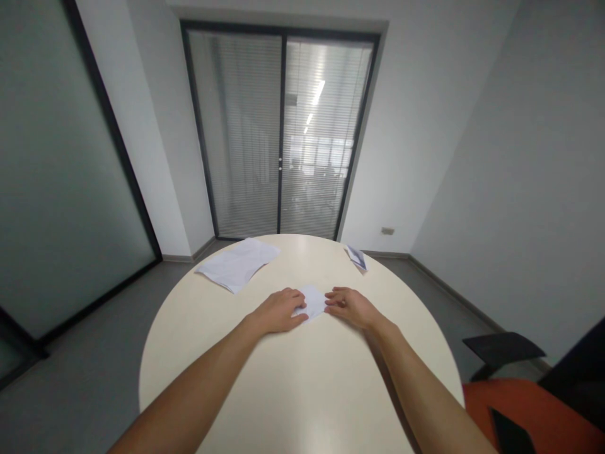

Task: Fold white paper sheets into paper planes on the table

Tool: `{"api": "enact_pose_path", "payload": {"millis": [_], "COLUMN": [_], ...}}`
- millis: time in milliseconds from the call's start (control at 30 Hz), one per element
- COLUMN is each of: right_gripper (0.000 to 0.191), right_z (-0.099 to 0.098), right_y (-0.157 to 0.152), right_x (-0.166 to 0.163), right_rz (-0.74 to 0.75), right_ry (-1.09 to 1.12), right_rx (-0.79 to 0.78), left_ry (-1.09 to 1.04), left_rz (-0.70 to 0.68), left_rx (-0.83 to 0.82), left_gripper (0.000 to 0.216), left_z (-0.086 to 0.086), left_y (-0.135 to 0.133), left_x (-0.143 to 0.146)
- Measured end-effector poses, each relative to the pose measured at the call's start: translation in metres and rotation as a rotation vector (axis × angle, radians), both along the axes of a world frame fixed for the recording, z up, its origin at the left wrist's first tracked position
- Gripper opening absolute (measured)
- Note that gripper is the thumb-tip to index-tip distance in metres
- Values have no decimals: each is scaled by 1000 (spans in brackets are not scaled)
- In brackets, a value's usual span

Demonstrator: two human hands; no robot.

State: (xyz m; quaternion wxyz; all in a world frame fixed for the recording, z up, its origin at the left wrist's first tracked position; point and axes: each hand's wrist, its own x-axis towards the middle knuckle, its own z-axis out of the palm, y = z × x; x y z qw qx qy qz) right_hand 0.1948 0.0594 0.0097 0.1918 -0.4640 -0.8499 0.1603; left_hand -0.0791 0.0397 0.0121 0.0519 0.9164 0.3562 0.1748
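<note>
A small folded piece of white paper [312, 301] lies on the round cream table [302, 391], near its middle. My left hand [279, 311] rests on the paper's left part, fingers bent and pressing down on it. My right hand [348, 306] touches the paper's right edge with curled fingertips. Both forearms stretch across the tabletop towards the paper.
A stack of white sheets [239, 263] lies at the table's far left. A smaller folded paper [357, 256] sits at the far right edge. An orange chair with a black armrest [501, 349] stands at the right. Glass doors with blinds [281, 135] are behind the table.
</note>
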Motion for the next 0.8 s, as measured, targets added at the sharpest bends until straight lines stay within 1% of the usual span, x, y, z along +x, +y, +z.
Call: {"api": "enact_pose_path", "payload": {"millis": [100, 167, 367, 633, 800], "right_gripper": [32, 32, 30, 30, 24], "right_z": [-3, -5, -3, -1, 6], "right_y": [1, 1, -2, -2, -5], "right_x": [2, 2, 0, 2, -6], "right_rz": [-104, -130, -74, -75, -72], "right_ry": [-15, -21, -23, -49, -88], "right_rx": [14, 23, 82, 59, 160], "left_ry": [-6, -5, -6, -4, -2], "left_rz": [-30, -38, -40, -46, -40], "left_rx": [-8, -7, 6, 20, 10], "left_gripper": [36, 41, 42, 42, 42], "left_z": [1, 1, -1, -2, -1], "left_y": [-1, -1, 1, 1, 1], "left_x": [-2, -3, -3, -3, -2]}}
